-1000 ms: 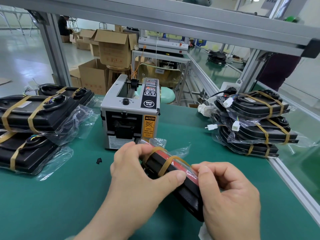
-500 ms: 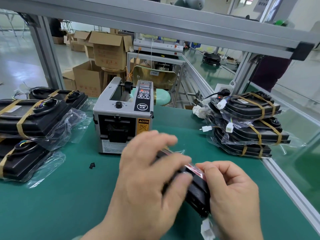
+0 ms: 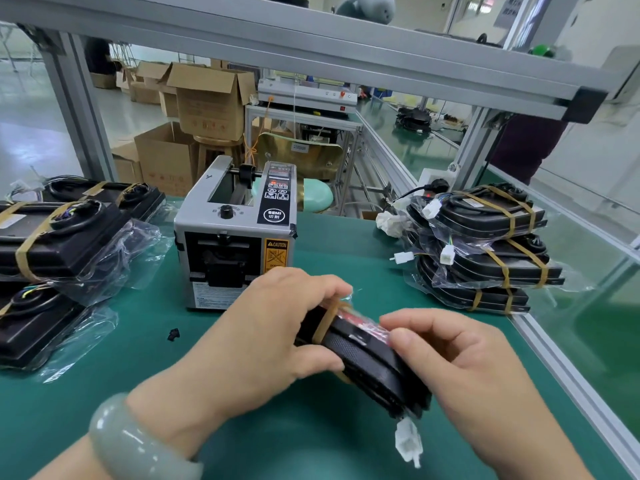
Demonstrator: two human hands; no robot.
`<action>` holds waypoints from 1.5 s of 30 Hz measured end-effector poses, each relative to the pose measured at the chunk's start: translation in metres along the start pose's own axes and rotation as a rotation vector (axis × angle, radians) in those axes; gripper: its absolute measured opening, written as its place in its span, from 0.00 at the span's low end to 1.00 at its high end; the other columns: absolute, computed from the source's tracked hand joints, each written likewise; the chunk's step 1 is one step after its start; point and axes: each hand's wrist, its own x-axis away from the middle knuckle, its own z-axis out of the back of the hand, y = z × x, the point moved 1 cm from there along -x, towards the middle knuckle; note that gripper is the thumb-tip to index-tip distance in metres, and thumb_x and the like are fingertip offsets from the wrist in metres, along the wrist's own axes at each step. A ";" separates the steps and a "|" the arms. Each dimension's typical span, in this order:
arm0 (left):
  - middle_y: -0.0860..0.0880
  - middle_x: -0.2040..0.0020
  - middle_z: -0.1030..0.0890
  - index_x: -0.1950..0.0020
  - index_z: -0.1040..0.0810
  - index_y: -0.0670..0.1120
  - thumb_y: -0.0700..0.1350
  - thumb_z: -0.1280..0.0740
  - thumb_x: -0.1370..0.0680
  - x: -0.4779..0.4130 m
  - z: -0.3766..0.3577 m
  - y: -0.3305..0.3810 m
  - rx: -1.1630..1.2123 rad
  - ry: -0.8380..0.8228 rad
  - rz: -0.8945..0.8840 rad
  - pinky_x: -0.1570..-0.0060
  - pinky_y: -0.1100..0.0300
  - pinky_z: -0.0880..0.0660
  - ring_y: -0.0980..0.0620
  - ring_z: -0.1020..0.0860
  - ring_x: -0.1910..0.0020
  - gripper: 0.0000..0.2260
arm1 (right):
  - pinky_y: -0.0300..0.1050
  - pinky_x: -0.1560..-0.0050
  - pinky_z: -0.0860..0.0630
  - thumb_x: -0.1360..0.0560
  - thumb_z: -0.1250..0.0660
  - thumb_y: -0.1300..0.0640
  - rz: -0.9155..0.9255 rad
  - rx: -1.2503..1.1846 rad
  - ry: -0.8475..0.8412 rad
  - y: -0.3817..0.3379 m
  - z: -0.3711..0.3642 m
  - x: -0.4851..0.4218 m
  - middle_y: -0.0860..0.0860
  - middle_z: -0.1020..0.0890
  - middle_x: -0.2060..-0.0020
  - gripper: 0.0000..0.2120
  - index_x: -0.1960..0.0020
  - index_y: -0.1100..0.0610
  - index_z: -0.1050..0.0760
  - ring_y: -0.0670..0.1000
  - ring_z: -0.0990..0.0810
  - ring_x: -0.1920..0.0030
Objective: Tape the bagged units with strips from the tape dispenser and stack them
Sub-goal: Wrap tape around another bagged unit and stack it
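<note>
Brown tape strip now shows wrapped round the far end of the bagged unit. Half a second ago the left hand lay spread over that spot and hid it. The left fingers now curl over the unit's upper edge with the thumb underneath, gripping it. The right hand pinches the bag film on the top edge between thumb and forefinger. The unit is at lower centre of frame, tilted on edge over the desk; whether it touches cannot be told. A white connector dangles from its near end. Judgement: the smoothing pass is done. Next is either another strip from the tape dispenser at centre, or transfer to the taped stack at right.
</note>
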 end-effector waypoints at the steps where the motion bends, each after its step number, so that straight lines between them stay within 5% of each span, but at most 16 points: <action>1: 0.63 0.47 0.25 0.40 0.27 0.61 0.58 0.28 0.38 0.000 0.000 -0.001 -0.010 -0.005 -0.002 0.38 0.69 0.37 0.64 0.32 0.41 0.27 | 0.30 0.66 0.27 0.31 0.27 0.58 0.005 0.071 -0.005 -0.002 0.003 0.000 0.44 0.16 0.67 0.07 0.62 0.46 0.17 0.42 0.21 0.70; 3: 0.62 0.47 0.24 0.41 0.25 0.59 0.57 0.27 0.37 0.000 -0.002 -0.002 -0.021 -0.025 -0.009 0.37 0.68 0.37 0.63 0.33 0.40 0.25 | 0.27 0.74 0.35 0.32 0.27 0.57 0.026 0.228 0.003 -0.006 0.005 0.001 0.39 0.21 0.74 0.07 0.67 0.48 0.20 0.41 0.28 0.77; 6: 0.61 0.46 0.24 0.40 0.24 0.58 0.55 0.25 0.36 -0.002 -0.003 -0.002 -0.014 -0.027 -0.015 0.37 0.68 0.38 0.61 0.33 0.40 0.25 | 0.27 0.70 0.34 0.29 0.31 0.53 0.091 0.385 0.043 -0.003 0.004 0.000 0.34 0.24 0.72 0.09 0.68 0.48 0.26 0.38 0.27 0.72; 12: 0.64 0.46 0.24 0.41 0.24 0.59 0.54 0.23 0.36 -0.003 -0.007 -0.001 0.005 -0.036 -0.008 0.36 0.66 0.38 0.62 0.34 0.38 0.24 | 0.32 0.69 0.34 0.25 0.34 0.55 -0.025 0.257 0.169 0.020 -0.003 -0.007 0.39 0.24 0.73 0.12 0.67 0.53 0.26 0.40 0.29 0.71; 17: 0.65 0.47 0.22 0.43 0.21 0.57 0.55 0.26 0.37 -0.006 -0.013 0.005 -0.035 -0.017 -0.059 0.36 0.57 0.36 0.62 0.31 0.41 0.23 | 0.35 0.59 0.28 0.33 0.35 0.37 -0.040 0.199 0.148 0.021 -0.015 -0.005 0.36 0.18 0.60 0.12 0.58 0.44 0.21 0.38 0.21 0.59; 21: 0.64 0.49 0.20 0.46 0.20 0.57 0.56 0.26 0.38 -0.010 -0.018 0.008 -0.051 0.022 -0.068 0.38 0.53 0.34 0.59 0.28 0.45 0.21 | 0.35 0.58 0.26 0.32 0.36 0.41 0.050 0.420 0.064 0.017 -0.022 -0.006 0.33 0.19 0.61 0.06 0.56 0.37 0.22 0.37 0.21 0.59; 27: 0.68 0.48 0.23 0.44 0.24 0.61 0.61 0.29 0.38 -0.011 -0.020 0.007 -0.069 -0.006 -0.047 0.39 0.68 0.49 0.63 0.34 0.44 0.23 | 0.35 0.57 0.27 0.30 0.38 0.44 0.158 0.495 -0.074 0.015 -0.011 -0.008 0.36 0.19 0.58 0.11 0.47 0.38 0.27 0.41 0.22 0.58; 31: 0.69 0.49 0.25 0.44 0.23 0.61 0.60 0.30 0.39 -0.008 -0.016 0.003 -0.067 0.011 -0.016 0.37 0.68 0.49 0.65 0.36 0.43 0.23 | 0.41 0.37 0.29 0.30 0.32 0.48 0.100 0.239 -0.041 0.029 0.007 -0.002 0.35 0.22 0.44 0.22 0.37 0.44 0.30 0.38 0.24 0.41; 34: 0.71 0.49 0.25 0.47 0.24 0.64 0.58 0.28 0.39 -0.004 -0.012 0.000 0.036 0.095 0.051 0.36 0.65 0.42 0.67 0.35 0.40 0.21 | 0.47 0.33 0.33 0.32 0.29 0.48 0.251 0.139 0.343 0.030 0.016 0.010 0.41 0.25 0.36 0.28 0.33 0.46 0.31 0.42 0.29 0.34; 36: 0.73 0.48 0.25 0.51 0.26 0.68 0.57 0.28 0.40 -0.002 -0.009 -0.004 0.132 0.194 0.127 0.40 0.74 0.39 0.69 0.32 0.41 0.19 | 0.51 0.34 0.31 0.33 0.31 0.50 0.426 0.116 0.487 0.027 0.010 0.018 0.48 0.22 0.40 0.23 0.39 0.51 0.27 0.49 0.25 0.37; 40: 0.54 0.48 0.16 0.49 0.18 0.59 0.51 0.24 0.42 0.004 -0.012 -0.015 0.747 0.222 0.310 0.46 0.65 0.26 0.58 0.19 0.48 0.22 | 0.34 0.35 0.34 0.35 0.29 0.50 0.502 0.235 0.296 0.017 -0.010 0.014 0.44 0.24 0.36 0.30 0.35 0.52 0.28 0.46 0.27 0.34; 43: 0.44 0.49 0.16 0.47 0.17 0.48 0.44 0.22 0.44 0.014 -0.025 -0.021 1.145 0.183 0.342 0.54 0.62 0.22 0.50 0.19 0.50 0.26 | 0.37 0.44 0.26 0.43 0.23 0.49 0.309 0.004 0.139 0.007 -0.012 0.003 0.44 0.21 0.43 0.36 0.37 0.40 0.29 0.46 0.21 0.43; 45: 0.40 0.46 0.18 0.45 0.18 0.44 0.46 0.17 0.47 0.020 -0.029 -0.029 1.244 0.143 0.379 0.49 0.57 0.23 0.46 0.21 0.48 0.31 | 0.39 0.49 0.23 0.46 0.20 0.54 0.240 -0.114 0.015 0.004 -0.015 -0.003 0.47 0.18 0.50 0.32 0.44 0.39 0.26 0.46 0.18 0.50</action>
